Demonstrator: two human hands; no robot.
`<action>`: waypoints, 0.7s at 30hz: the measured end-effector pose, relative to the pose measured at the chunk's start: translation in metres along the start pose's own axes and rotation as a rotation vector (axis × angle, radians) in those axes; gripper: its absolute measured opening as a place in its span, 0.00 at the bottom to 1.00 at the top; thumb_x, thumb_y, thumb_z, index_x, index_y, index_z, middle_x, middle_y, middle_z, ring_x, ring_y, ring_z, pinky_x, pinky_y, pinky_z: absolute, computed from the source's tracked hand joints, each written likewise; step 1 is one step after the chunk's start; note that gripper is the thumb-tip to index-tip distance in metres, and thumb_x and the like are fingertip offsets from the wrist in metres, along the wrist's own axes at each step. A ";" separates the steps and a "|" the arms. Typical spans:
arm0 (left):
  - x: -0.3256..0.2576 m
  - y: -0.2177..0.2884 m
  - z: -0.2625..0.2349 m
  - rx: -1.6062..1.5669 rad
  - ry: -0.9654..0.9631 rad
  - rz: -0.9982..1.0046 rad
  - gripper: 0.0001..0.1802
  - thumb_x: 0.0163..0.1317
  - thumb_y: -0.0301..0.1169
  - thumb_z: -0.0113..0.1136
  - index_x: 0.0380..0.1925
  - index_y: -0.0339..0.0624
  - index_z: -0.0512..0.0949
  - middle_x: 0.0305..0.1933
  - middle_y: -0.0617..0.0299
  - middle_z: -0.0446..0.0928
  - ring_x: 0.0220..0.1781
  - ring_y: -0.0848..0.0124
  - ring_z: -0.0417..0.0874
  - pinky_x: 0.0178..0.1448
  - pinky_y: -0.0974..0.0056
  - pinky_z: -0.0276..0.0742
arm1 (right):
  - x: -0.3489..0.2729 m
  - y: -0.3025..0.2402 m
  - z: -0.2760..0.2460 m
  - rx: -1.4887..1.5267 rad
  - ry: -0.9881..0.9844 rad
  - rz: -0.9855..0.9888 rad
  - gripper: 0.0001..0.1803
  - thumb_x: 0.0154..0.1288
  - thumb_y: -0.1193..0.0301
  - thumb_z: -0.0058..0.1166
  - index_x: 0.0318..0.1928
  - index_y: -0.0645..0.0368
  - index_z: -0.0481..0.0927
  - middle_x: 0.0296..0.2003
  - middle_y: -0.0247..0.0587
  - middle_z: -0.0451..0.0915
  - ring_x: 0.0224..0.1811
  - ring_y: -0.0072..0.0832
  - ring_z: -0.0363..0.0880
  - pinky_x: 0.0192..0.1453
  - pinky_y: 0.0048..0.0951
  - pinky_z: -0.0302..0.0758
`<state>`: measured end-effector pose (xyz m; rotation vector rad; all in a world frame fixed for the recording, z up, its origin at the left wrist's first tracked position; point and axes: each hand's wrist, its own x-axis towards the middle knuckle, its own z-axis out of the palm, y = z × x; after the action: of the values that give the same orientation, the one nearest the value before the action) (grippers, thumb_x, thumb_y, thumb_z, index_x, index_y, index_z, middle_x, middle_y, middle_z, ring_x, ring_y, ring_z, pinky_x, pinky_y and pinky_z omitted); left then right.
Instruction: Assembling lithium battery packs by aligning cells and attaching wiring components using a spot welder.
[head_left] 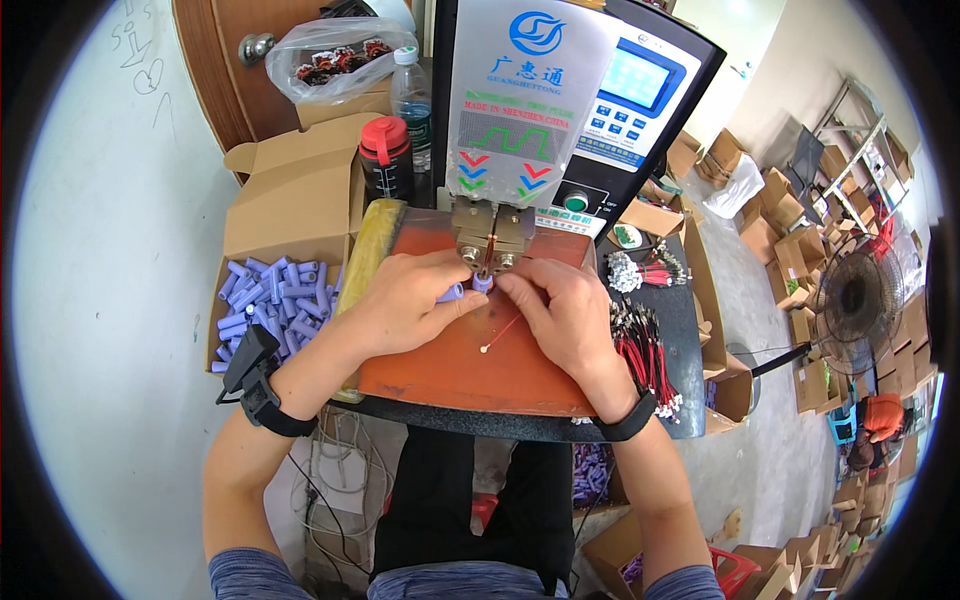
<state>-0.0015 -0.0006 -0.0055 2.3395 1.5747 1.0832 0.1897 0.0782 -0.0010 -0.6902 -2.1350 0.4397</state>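
Observation:
Both hands meet under the paired metal electrodes [490,250] of a spot welder. My left hand [410,298] is closed round a purple cylindrical battery cell [452,292], whose end shows between the fingers. A second purple cell [482,284] is right below the electrode tips, between the two hands. My right hand [562,308] is in a pinch, its fingertips at that second cell. A thin red wire lead [503,333] with a small white connector runs out from under the right hand onto the orange-brown mat [430,370]. The wire's other end is hidden by the fingers.
An open cardboard box of purple cells [275,300] stands at left beside a yellow rolled strip [370,255]. Behind it are a red-capped bottle [386,155] and a clear water bottle [411,95]. Bundled red-black wire leads [645,350] lie at right. A fan [858,290] stands beyond.

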 end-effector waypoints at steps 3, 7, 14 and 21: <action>0.002 0.003 -0.003 0.003 0.017 -0.028 0.12 0.63 0.37 0.59 0.40 0.41 0.80 0.32 0.53 0.79 0.37 0.53 0.81 0.39 0.57 0.74 | -0.002 -0.002 -0.003 -0.031 -0.117 -0.012 0.11 0.60 0.63 0.59 0.24 0.54 0.82 0.23 0.36 0.79 0.28 0.36 0.78 0.37 0.37 0.65; 0.004 0.002 -0.001 -0.028 0.050 -0.030 0.12 0.63 0.36 0.59 0.40 0.40 0.80 0.33 0.52 0.79 0.37 0.53 0.81 0.39 0.56 0.74 | -0.001 -0.003 -0.010 0.002 -0.147 -0.122 0.15 0.60 0.62 0.60 0.21 0.56 0.78 0.19 0.37 0.75 0.23 0.37 0.74 0.35 0.38 0.64; 0.003 0.001 -0.002 -0.035 -0.014 -0.022 0.12 0.63 0.35 0.59 0.41 0.40 0.80 0.36 0.54 0.81 0.40 0.56 0.82 0.43 0.58 0.76 | -0.002 0.006 -0.003 0.217 0.050 0.117 0.17 0.67 0.61 0.55 0.27 0.60 0.75 0.18 0.43 0.74 0.20 0.37 0.73 0.29 0.36 0.68; 0.002 0.004 -0.004 0.001 -0.039 -0.037 0.12 0.63 0.37 0.58 0.40 0.42 0.81 0.35 0.54 0.81 0.38 0.56 0.83 0.42 0.58 0.76 | -0.005 0.006 -0.005 0.457 0.015 0.202 0.16 0.69 0.63 0.54 0.26 0.60 0.75 0.16 0.35 0.75 0.18 0.26 0.68 0.25 0.27 0.64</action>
<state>-0.0004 -0.0019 0.0009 2.3083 1.5989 1.0221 0.1977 0.0800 -0.0043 -0.6391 -1.8606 0.9906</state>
